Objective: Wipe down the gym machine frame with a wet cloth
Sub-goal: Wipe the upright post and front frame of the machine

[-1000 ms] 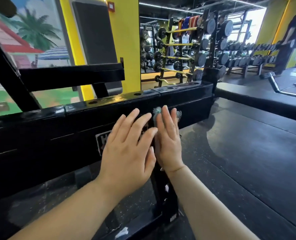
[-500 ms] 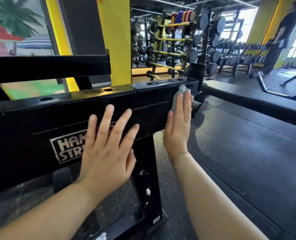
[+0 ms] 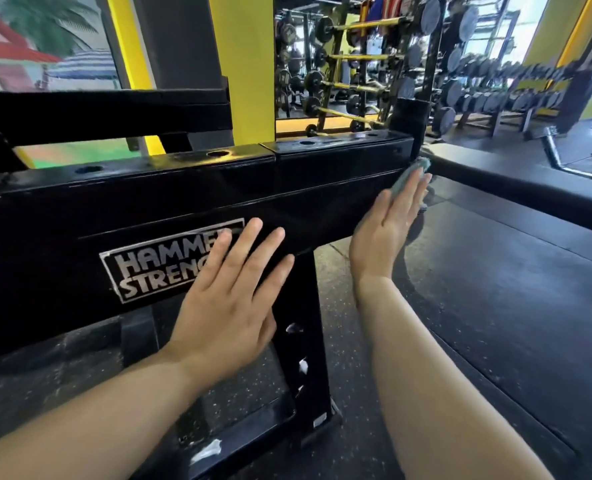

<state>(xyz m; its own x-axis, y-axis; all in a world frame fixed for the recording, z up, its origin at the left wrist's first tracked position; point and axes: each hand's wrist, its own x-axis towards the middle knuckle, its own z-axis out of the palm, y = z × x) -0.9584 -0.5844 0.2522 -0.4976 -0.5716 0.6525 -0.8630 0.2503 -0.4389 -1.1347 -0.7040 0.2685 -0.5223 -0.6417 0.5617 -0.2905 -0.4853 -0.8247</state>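
A black steel frame beam (image 3: 183, 199) of the gym machine runs across the view, with a silver name plate (image 3: 156, 265) on its side. My left hand (image 3: 228, 303) lies flat on the beam's side, fingers straight, partly over the plate. My right hand (image 3: 388, 226) presses a blue-grey cloth (image 3: 410, 176) flat against the beam's right end with straight fingers. Most of the cloth is hidden behind the hand.
A black post (image 3: 301, 341) holds the beam up from a foot on the rubber floor (image 3: 495, 323). A black padded bench (image 3: 530, 188) runs to the right. Racks of barbells (image 3: 350, 74) and dumbbells (image 3: 495, 95) stand behind. A person (image 3: 589, 71) stands at far right.
My right hand has slid the cloth to the right along the beam's side to its end. My left hand has stayed flat on the beam, and the view has shifted so more of the plate shows.
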